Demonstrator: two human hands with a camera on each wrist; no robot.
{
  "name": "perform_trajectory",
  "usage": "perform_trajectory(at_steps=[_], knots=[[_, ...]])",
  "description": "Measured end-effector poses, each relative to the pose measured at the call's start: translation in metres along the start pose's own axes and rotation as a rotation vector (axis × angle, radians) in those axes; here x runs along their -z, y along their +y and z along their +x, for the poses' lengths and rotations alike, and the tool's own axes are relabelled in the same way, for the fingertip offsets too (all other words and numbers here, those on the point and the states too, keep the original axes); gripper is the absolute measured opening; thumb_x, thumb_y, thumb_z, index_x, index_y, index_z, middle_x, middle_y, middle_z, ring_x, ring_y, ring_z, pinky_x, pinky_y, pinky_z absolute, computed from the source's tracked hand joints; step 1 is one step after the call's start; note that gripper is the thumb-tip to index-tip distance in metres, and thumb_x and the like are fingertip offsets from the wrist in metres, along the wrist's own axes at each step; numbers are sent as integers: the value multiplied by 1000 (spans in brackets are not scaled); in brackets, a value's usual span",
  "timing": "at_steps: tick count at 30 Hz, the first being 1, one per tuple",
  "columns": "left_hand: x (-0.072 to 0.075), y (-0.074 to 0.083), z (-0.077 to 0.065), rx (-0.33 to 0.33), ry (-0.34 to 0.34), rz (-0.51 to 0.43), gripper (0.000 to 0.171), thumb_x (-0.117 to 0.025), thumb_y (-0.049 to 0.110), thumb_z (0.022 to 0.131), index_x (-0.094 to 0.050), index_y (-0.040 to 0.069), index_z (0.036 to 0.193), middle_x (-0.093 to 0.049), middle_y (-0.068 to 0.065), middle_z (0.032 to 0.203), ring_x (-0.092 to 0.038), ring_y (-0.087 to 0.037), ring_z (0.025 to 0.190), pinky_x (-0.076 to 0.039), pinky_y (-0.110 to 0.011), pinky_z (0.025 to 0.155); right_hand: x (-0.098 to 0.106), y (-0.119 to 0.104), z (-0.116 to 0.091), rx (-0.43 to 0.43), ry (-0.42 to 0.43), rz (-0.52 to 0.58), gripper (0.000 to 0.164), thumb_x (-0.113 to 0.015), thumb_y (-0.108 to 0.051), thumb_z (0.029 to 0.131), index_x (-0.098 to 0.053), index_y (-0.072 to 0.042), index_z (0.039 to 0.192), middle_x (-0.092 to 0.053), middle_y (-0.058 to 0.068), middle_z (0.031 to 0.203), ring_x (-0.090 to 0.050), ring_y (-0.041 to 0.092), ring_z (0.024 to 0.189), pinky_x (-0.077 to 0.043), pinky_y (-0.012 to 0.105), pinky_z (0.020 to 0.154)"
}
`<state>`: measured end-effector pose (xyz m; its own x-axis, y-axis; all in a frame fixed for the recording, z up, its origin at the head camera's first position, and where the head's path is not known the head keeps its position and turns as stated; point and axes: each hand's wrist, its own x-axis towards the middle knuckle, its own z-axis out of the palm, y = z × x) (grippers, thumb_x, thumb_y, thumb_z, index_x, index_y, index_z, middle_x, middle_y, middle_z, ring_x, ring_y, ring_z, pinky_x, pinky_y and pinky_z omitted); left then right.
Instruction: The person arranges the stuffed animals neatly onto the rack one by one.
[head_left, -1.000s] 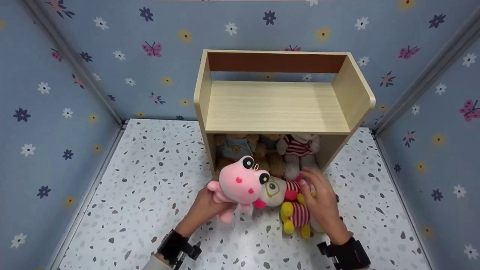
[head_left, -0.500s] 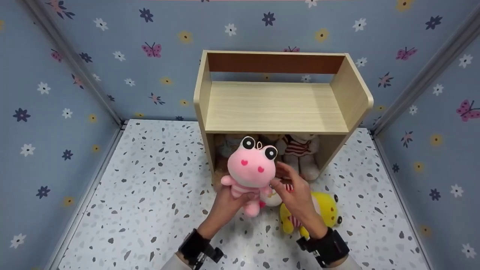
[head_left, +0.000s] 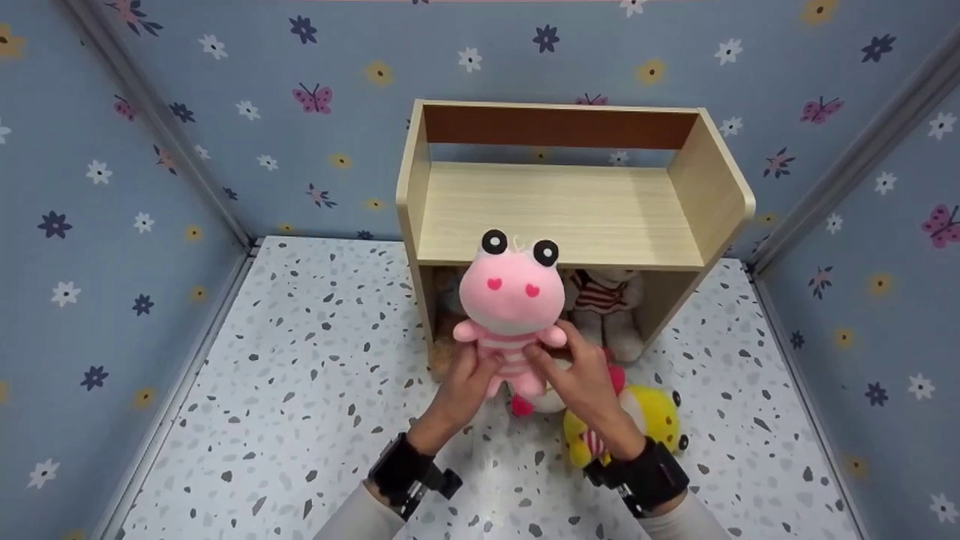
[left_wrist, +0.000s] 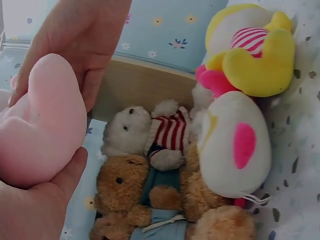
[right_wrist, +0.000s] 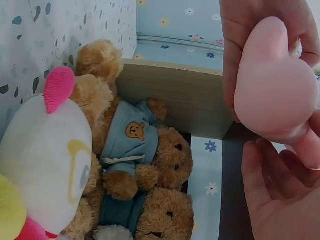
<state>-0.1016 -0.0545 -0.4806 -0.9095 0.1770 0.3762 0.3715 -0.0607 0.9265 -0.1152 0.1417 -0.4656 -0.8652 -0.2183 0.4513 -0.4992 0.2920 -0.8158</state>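
Note:
A pink frog plush (head_left: pixel 511 296) with big black eyes and a striped body is held upright in front of the shelf unit in the head view. My left hand (head_left: pixel 463 386) grips its body from the left, thumb across the belly. From the other side my right hand (head_left: pixel 579 375) holds it, thumb on the stripes. Its rounded pink underside (left_wrist: pixel 50 125) fills the left of the left wrist view. Behind my right hand a yellow plush (head_left: pixel 656 420) lies on the floor, and a white plush (left_wrist: pixel 235 145) with pink parts lies beside it.
The wooden shelf unit (head_left: pixel 555 210) stands against the flowered wall. Its lower compartment holds several teddy bears, among them a white bear in a striped shirt (head_left: pixel 600 292) and a brown bear in a light blue hoodie (right_wrist: pixel 125 132). Speckled flooring (head_left: pixel 300 360) surrounds it.
The pink frog plush has moved up and right and turned upright, carried by my left hand. My right hand has come left from above the yellow plush and now grips the frog.

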Motion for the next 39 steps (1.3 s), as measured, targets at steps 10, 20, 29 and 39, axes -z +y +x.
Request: perform_trajectory(at_steps=[10,20,29,39], knots=[[3,22,19,9,170,183,56,-63,16,102,-40,-1,150,-65,-16,130,-64,-22,109,-54,-39,93,7,-17,31,49,63,-13,45,-80,-12,92,-64,-6,134,-70,5,122,-69,16,106,-56,25,89],[1,48,55,-92,214,73,59,-65,18,103,-36,5,153,-55,-7,142,-56,-18,124,-47,-35,104,23,-45,80,94,117,-97,29,-70,-3,95,-69,-2,124,-72,7,107,-61,16,85,-47,25,71],[12,45,52,-145,271,-14,55,-55,10,105,-34,-1,155,-43,-16,154,-49,-28,139,-46,-42,110,22,-59,128,40,89,15,22,-68,-7,98,-72,-2,119,-71,8,99,-59,24,74,-43,25,60],[26,20,23,-92,338,-22,44,-50,4,106,-41,-3,148,-47,-18,147,-50,-38,135,-50,-30,98,2,-58,182,-56,39,-33,25,-70,-12,97,-72,-3,120,-73,9,109,-66,14,94,-51,27,78]])
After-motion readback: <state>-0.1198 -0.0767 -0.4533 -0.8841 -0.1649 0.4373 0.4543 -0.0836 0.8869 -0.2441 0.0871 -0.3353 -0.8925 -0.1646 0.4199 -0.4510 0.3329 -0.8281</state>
